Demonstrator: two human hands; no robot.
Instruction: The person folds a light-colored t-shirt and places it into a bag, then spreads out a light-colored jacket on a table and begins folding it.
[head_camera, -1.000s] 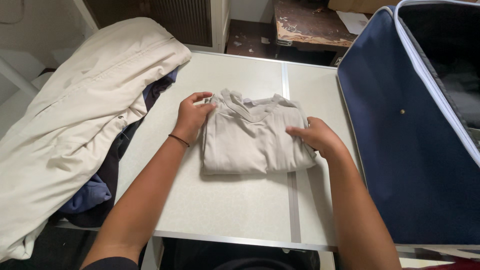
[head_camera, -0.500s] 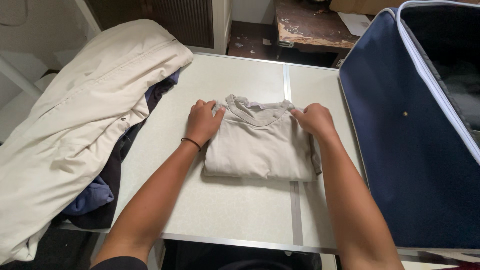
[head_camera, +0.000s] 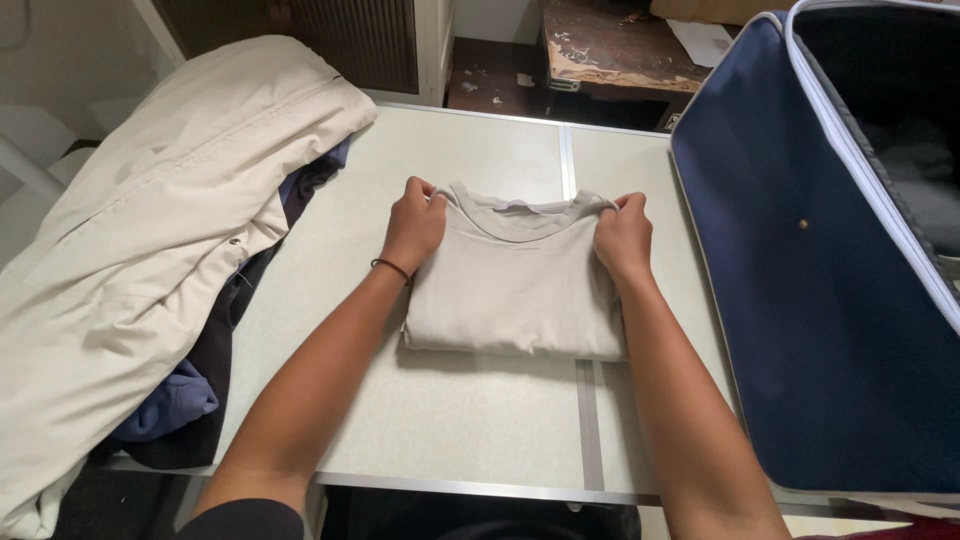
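Shirt (head_camera: 515, 285) folded mid-table (head_camera: 480, 430), near edge bare | cream coat (head_camera: 150, 220) left edge, navy bag (head_camera: 800, 300) right | we pinch its collar corners: left hand (head_camera: 412, 228), right hand (head_camera: 624, 238)

Folded T-shirt (head_camera: 515, 290): plain beige; jacket (head_camera: 150, 240): cream; garments beneath (head_camera: 190, 390): navy and blue; table (head_camera: 470, 430): pale grey-green, silver seam; laundry bag (head_camera: 810, 300): navy, white trim.

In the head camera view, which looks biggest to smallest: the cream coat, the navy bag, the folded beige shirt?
1. cream coat and navy bag: look alike, both cut off by the frame, so unranked.
2. folded beige shirt: clearly smallest.
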